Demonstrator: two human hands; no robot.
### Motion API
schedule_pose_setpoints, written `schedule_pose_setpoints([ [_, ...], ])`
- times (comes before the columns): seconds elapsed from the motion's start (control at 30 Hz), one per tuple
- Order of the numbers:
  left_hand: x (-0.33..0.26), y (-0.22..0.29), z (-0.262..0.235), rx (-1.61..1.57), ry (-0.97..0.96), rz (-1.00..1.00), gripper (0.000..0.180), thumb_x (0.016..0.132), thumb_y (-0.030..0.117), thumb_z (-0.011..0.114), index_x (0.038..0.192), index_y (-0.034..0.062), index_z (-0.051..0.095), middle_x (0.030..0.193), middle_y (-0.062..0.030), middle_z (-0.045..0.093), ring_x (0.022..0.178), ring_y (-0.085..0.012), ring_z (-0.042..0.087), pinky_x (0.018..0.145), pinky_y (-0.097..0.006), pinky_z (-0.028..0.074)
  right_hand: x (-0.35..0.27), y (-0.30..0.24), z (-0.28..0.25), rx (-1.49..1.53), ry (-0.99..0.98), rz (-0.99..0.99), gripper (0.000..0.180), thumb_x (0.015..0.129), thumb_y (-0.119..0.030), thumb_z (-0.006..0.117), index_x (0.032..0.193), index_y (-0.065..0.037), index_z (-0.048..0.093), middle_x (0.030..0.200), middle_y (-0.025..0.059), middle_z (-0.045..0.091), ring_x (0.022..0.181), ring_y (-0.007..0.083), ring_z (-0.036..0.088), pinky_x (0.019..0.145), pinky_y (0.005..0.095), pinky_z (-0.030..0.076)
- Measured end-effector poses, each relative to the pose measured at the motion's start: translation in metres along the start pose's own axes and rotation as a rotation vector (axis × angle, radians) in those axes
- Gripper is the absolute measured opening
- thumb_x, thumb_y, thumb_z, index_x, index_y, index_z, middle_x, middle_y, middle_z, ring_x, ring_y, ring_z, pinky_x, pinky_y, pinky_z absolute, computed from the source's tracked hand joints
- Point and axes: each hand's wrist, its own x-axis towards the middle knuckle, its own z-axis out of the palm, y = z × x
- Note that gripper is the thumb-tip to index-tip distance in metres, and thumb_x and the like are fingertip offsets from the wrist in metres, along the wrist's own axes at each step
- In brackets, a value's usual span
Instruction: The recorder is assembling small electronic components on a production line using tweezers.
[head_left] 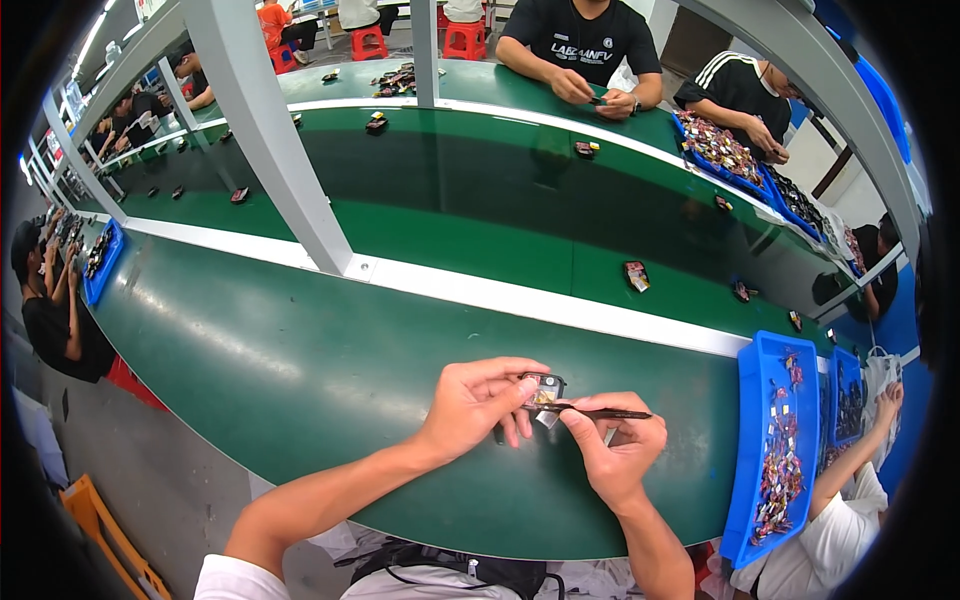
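Above the green worktable (330, 370), my left hand (468, 408) grips a small black device casing (546, 381) between thumb and fingers. Its open side shows silver and yellowish parts, and a pale flap hangs below it. A pair of slim black tweezers (622, 413) lies in my right hand (622, 455), pinched near its left end. The tip reaches the lower edge of the casing; whether it grips a part there is too small to tell.
To my right stands a blue tray (747, 440) of small colourful parts, with another blue tray (848, 400) beyond it. Ahead, a green conveyor belt (480, 240) carries scattered small devices. A grey post (270, 150) rises from its white rail (520, 307). Co-workers sit around.
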Motion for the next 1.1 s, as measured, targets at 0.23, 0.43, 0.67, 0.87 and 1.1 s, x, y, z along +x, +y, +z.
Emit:
schedule_pose_setpoints([
  [0.23,0.001,-0.001,0.005,0.020,0.027,0.034,0.029,0.100,0.008,0.061,0.124,-0.0079,0.063,0.087,-0.0131,0.070,0.063,-0.0153,0.068,0.049,-0.025,0.055,0.000,0.001,-0.005,-0.011,-0.023,-0.035,0.016,0.078,0.002,0.082,0.088,-0.001,0.071,0.078,0.0060,0.075,0.045,0.0016,0.048,0.045,0.0180,0.034],
  [0.43,0.001,0.000,0.011,0.039,0.039,0.052,0.028,0.100,0.006,0.062,0.124,-0.0079,0.063,0.085,-0.0121,0.070,0.063,-0.0144,0.067,0.049,-0.025,0.054,0.001,0.000,-0.007,-0.012,-0.020,-0.097,0.016,0.077,0.003,0.082,0.087,-0.001,0.071,0.082,0.0082,0.077,0.044,0.0027,0.050,0.043,0.0180,0.035],
  [0.67,0.001,-0.005,0.015,0.053,0.032,0.074,0.027,0.099,0.006,0.062,0.123,-0.0078,0.063,0.089,-0.0116,0.069,0.064,-0.0139,0.067,0.049,-0.025,0.054,0.002,0.001,-0.012,-0.050,-0.055,-0.141,0.017,0.075,0.004,0.082,0.087,-0.002,0.071,0.083,0.0102,0.077,0.042,0.0043,0.048,0.042,0.0190,0.035],
  [0.87,0.002,-0.005,0.020,0.062,0.025,0.079,0.028,0.100,0.006,0.062,0.123,-0.0079,0.063,0.090,-0.0116,0.069,0.065,-0.0137,0.067,0.050,-0.024,0.054,0.002,0.003,-0.017,-0.057,-0.070,-0.169,0.015,0.076,0.004,0.081,0.086,-0.003,0.072,0.083,0.0100,0.077,0.040,0.0052,0.047,0.042,0.0205,0.036],
  [1.1,0.004,-0.006,0.025,0.068,0.027,0.030,0.026,0.099,0.003,0.061,0.123,-0.0083,0.063,0.085,-0.0140,0.070,0.064,-0.0146,0.068,0.049,-0.025,0.054,0.001,0.004,-0.020,-0.100,-0.079,-0.241,0.013,0.077,0.003,0.080,0.082,-0.007,0.075,0.083,0.0077,0.078,0.045,0.0081,0.057,0.044,0.0218,0.038],
])
